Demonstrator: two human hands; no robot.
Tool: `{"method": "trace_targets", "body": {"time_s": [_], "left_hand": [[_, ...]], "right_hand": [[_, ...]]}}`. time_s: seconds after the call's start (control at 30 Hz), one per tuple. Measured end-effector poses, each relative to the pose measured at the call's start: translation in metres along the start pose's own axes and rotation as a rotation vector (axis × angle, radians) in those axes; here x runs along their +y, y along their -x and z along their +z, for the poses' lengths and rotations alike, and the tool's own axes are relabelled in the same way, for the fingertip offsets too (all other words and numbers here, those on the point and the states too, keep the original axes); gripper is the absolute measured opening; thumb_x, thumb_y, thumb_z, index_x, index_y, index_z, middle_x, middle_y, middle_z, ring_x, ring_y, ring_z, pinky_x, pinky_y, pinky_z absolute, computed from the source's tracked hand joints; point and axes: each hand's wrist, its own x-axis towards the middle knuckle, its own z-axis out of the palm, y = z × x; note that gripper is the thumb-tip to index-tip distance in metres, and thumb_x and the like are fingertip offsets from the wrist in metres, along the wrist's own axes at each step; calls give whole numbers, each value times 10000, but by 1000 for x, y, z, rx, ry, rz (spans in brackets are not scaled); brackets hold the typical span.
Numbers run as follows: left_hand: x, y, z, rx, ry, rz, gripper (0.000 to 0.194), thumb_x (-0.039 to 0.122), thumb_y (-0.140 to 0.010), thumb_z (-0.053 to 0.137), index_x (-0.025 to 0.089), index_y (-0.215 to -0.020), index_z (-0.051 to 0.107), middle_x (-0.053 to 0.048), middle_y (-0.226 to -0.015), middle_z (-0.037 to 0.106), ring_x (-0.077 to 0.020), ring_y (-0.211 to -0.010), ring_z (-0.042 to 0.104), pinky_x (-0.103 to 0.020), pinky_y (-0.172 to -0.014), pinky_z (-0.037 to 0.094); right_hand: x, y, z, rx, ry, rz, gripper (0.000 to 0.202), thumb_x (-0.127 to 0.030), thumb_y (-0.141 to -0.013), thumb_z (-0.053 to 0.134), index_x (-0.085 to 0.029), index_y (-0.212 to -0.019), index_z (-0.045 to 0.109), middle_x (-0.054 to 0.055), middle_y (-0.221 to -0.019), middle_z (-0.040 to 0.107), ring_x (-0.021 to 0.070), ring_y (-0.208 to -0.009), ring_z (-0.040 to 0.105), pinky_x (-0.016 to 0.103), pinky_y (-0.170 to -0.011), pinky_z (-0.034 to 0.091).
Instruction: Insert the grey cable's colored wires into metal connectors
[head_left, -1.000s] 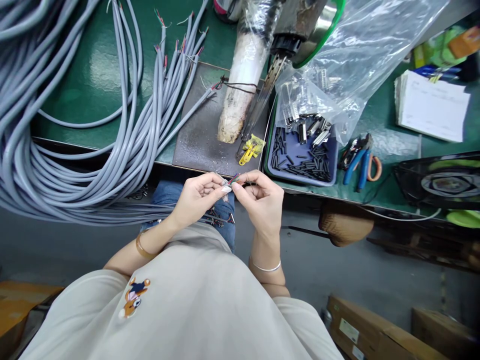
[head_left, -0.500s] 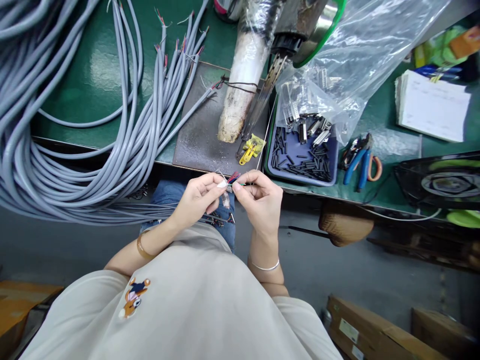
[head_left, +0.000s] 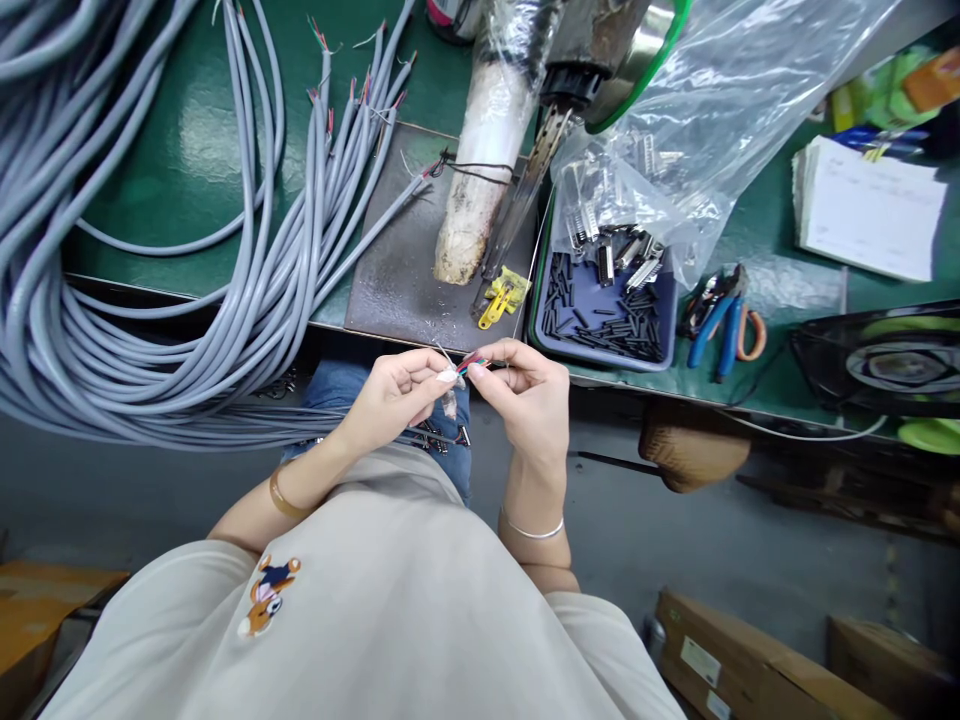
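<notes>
Above my lap, at the bench edge, my left hand (head_left: 406,390) is closed in a pinch on the stripped end of a cable. From that end fan thin coloured wires (head_left: 471,366), red, blue and green among them. My right hand (head_left: 523,395) pinches these wires between thumb and forefinger, close beside the left fingertips. Below the fingers a crumpled, shiny strip (head_left: 449,404) hangs down. The fingers hide most of the cable's end. Finished-looking cable ends with small metal connectors (head_left: 431,437) lie across my lap.
A big bundle of grey cables (head_left: 262,290) covers the left. Ahead, a wrapped white tube (head_left: 476,180) and a soldering iron (head_left: 525,190) point toward me over a dark plate (head_left: 390,270). Rightward are a blue tray (head_left: 600,352) of black sleeves, pliers (head_left: 724,330), paper (head_left: 870,205) and a fan (head_left: 877,365).
My right hand has shifted slightly right, and its fingers have changed position on the coloured wires, which now lean more toward it. My left hand has barely moved.
</notes>
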Motion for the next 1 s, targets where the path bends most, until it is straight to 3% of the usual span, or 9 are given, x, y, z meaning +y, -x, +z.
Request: {"method": "trace_targets", "body": {"time_s": [0.13,0.33,0.57,0.7,1.0], "left_hand": [[1,1,-1,-14,1,-18,481,572,-784,809,132,-774,615,45,-549,525,-23,-360,372,-171,-352,234],[-4,1,-4,-52,35,-34,452,545,-800,804,131,-786,623,36,-576,565,-16,-354,369,-169,-349,222],[-2,2,-7,-61,25,-41,457,548,-796,807,130,-777,622,26,-586,579,-17,-364,377,-172,-355,236],[4,2,-6,-55,-25,-48,477,566,-774,817,132,-769,621,48,-555,523,-17,-371,353,-173,-355,239],[0,0,-5,-49,-21,-42,491,587,-769,809,140,-765,605,29,-569,572,-14,-363,352,-168,-348,237]], "right_hand": [[-1,-1,-2,-28,-14,3,133,-324,-772,760,-192,-790,758,-17,-690,635,27,-448,299,206,-413,195],[0,-2,-5,-71,-46,47,143,-330,-746,791,-191,-760,760,-67,-508,445,34,-433,268,201,-418,180],[0,-1,-7,-109,-62,45,131,-322,-752,804,-196,-770,774,-71,-492,414,39,-438,266,207,-424,178],[-1,0,-9,-113,-33,35,101,-290,-765,798,-192,-784,783,-63,-517,454,31,-448,258,212,-437,161],[-4,1,-8,-82,16,-26,98,-278,-778,768,-183,-795,782,-5,-727,656,9,-451,270,227,-440,151]]}}
